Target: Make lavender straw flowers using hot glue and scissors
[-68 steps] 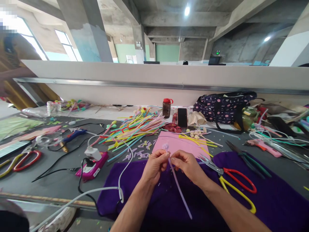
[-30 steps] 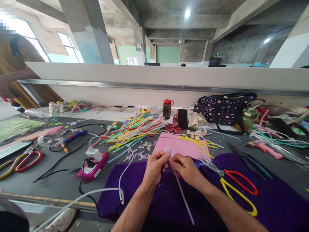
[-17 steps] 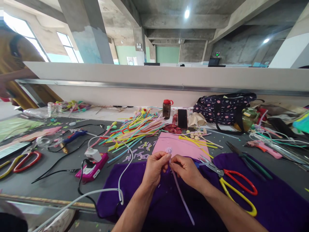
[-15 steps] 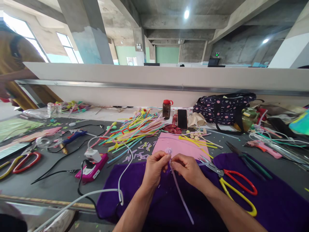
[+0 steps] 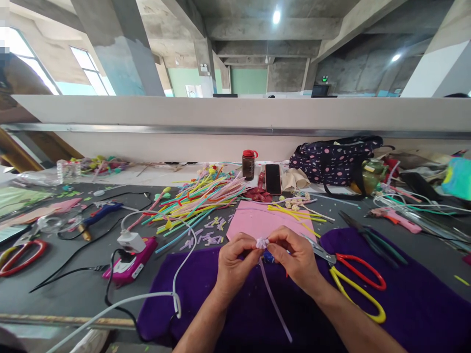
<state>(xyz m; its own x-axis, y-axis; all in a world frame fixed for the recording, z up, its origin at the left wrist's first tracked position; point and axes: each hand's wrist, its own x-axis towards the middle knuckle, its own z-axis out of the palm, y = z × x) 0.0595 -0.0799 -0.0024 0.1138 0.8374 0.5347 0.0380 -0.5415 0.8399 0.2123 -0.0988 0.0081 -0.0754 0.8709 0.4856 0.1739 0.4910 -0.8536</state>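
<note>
Between my two hands is a small pale lilac flower head point(image 5: 262, 243), pinched from both sides. My left hand point(image 5: 237, 264) grips its left edge with thumb and fingertips. On the other side my right hand point(image 5: 294, 255) holds its right edge the same way. A thin lilac pipe cleaner point(image 5: 275, 305) hangs down from the flower as a stem, over the purple cloth point(image 5: 187, 289). A pink sheet point(image 5: 253, 218) lies just beyond my fingers. Scissors with one red and one yellow handle point(image 5: 353, 267) rest to the right of my right hand.
A heap of coloured pipe cleaners point(image 5: 206, 193) and cut lilac bits lie ahead. Pliers point(image 5: 375, 240) and a pink glue gun point(image 5: 397, 218) are at right. A magenta power strip point(image 5: 130, 262) with a white cable point(image 5: 176, 274) sits left. Behind stand a bottle point(image 5: 248, 165), phone point(image 5: 273, 179) and bag point(image 5: 327, 164).
My right fingers have moved up from the stem to the flower head, which now sits lower and is tilted over. The view has shifted slightly to the right.
</note>
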